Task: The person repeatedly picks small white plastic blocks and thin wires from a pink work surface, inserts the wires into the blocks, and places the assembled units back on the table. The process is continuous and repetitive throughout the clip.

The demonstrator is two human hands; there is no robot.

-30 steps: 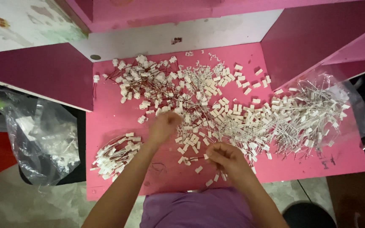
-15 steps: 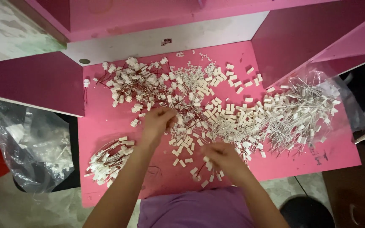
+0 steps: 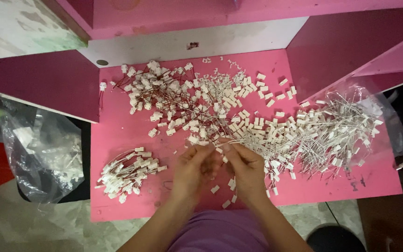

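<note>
Item, nearest the viewer: purple garment (image 3: 220, 233) at the bottom edge, two bare forearms rising from it onto a pink tabletop (image 3: 117, 135). Left hand (image 3: 193, 168) and right hand (image 3: 248, 169) meet at the middle of the near edge, fingertips (image 3: 224, 147) drawn together in a close pinch; between them they hold a small white connector with fine wire leads (image 3: 220, 140), though exactly which fingers bear on it cannot be told. A few loose white housings (image 3: 227, 192) lie just below the hands. To the left, near the front corner, a separate small bundle of finished wired connectors (image 3: 129, 173), apart from the rest. Further left, off the table, a crumpled clear plastic bag (image 3: 43, 149). To the right, a large spread of thin wire leads with white ends (image 3: 332, 133), partly on clear plastic film. Middle distance: scattered bare white housings (image 3: 253, 116). Further back, left of centre, a tangle of connectors on reddish-brown wires (image 3: 164, 98). Beyond, pink and dark magenta partition panels (image 3: 38, 81). Handling note, as a judgement: the piece is small, so a firm fingertip pinch held low over the table and square alignment of lead to housing would serve best, with stray parts kept away from the finished bundle.
</note>
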